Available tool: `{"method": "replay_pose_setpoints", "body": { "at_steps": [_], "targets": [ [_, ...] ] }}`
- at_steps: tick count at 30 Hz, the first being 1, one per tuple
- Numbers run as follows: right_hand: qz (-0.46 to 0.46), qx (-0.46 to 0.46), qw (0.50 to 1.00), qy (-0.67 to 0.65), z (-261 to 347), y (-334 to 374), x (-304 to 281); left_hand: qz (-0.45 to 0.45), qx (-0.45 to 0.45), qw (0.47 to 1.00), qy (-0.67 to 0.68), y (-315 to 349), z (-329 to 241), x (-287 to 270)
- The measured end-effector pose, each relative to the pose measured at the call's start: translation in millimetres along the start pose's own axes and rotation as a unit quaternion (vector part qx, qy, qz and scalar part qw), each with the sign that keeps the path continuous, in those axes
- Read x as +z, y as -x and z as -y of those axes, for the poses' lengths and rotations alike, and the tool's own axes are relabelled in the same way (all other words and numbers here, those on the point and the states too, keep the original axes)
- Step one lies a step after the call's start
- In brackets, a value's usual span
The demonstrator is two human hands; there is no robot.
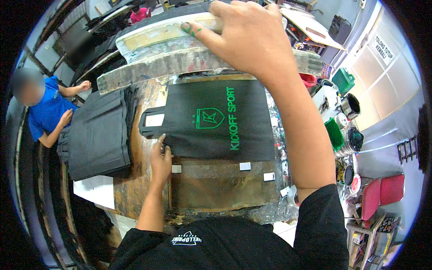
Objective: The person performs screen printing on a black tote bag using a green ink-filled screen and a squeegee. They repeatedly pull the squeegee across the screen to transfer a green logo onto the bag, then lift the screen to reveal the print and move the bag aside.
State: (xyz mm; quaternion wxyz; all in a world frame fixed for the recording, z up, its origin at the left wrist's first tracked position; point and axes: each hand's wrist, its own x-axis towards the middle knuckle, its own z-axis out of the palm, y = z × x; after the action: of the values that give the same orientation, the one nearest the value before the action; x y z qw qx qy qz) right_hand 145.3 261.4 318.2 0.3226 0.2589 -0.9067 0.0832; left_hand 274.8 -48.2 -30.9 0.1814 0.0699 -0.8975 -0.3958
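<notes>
A black tote bag lies flat on the work table, its handle loop toward the left. A green shield emblem and green lettering are printed on it. My left hand reaches to the bag's lower left corner, fingers apart and fingertips at the fabric beside the handle. Above the bag's far side, my right hand grips the raised edge of a screen-printing frame, with green ink marks on my thumb. A worn wooden bar runs along the frame's near side.
Stacked black bags lie to the left, near a person in a blue shirt. Ink tubs and a metal pot crowd the right side. Small white tabs dot the brown table board. A red chair stands at right.
</notes>
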Motion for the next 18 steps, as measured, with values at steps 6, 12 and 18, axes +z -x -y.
{"method": "replay_pose_setpoints", "body": {
  "at_steps": [6, 12, 18],
  "targets": [
    [0.074, 0.012, 0.997, 0.009, 8.2, -15.2, -12.6, -0.072, 0.141, 0.986, -0.052, -109.7, -14.6, -91.3],
    [0.161, 0.057, 0.984, 0.051, 17.7, -27.9, -14.8, -0.058, 0.129, 0.987, -0.077, -202.3, 11.7, -260.5],
    [-0.062, -0.001, 0.997, 0.039, 0.7, -10.9, 17.6, -0.118, 0.136, 0.978, -0.105, -191.2, 85.8, -383.5]
  ]
}}
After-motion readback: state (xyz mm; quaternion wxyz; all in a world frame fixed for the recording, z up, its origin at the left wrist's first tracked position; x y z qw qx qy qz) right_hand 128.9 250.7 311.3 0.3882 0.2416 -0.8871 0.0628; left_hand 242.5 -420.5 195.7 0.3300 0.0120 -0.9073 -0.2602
